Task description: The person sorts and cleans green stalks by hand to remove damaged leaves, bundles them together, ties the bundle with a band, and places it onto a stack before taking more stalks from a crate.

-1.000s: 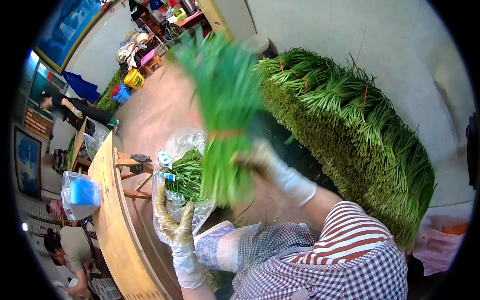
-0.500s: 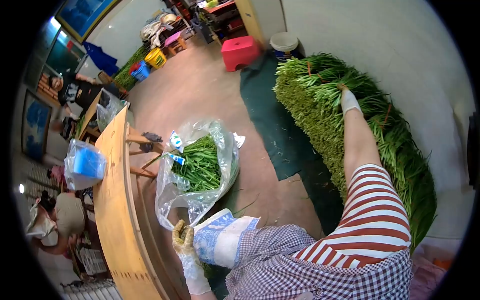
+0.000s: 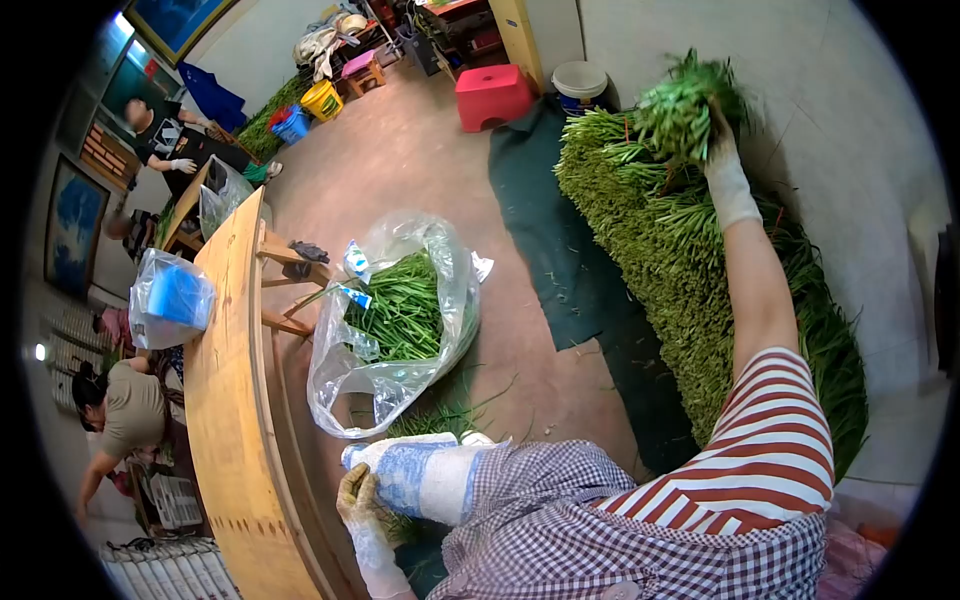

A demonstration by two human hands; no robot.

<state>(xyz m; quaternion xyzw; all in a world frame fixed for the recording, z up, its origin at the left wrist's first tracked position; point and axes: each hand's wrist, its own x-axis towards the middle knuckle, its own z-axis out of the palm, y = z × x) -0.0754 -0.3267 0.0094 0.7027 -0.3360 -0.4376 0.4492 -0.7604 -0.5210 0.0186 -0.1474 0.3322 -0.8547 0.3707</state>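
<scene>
My right hand (image 3: 722, 145), in a pale glove, is closed round a bunch of long green leaves that look like garlic chives (image 3: 680, 115), raised over the far end of a long stack (image 3: 660, 270). The stack is of similar bunches, pale cut ends facing left, some with red ties. Low in the view, my left hand (image 3: 357, 492) wears a stained glove, its fingers curled and nothing visible in them. It is beside my blue-and-white covered leg and just below a clear plastic bag (image 3: 335, 405) that holds loose green leaves (image 3: 400, 310).
A wooden table (image 3: 225, 400) stands at left with a bagged blue item (image 3: 175, 295). The stack lies on dark green cloth (image 3: 545, 240) along the wall. Farther back are a red stool (image 3: 495, 97) and a white bucket (image 3: 580, 85). Two people are at left.
My right hand has lifted a bunch off the stack, up and slightly right. My left hand has come away from the bag's edge and moved lower. The people at left have shifted position.
</scene>
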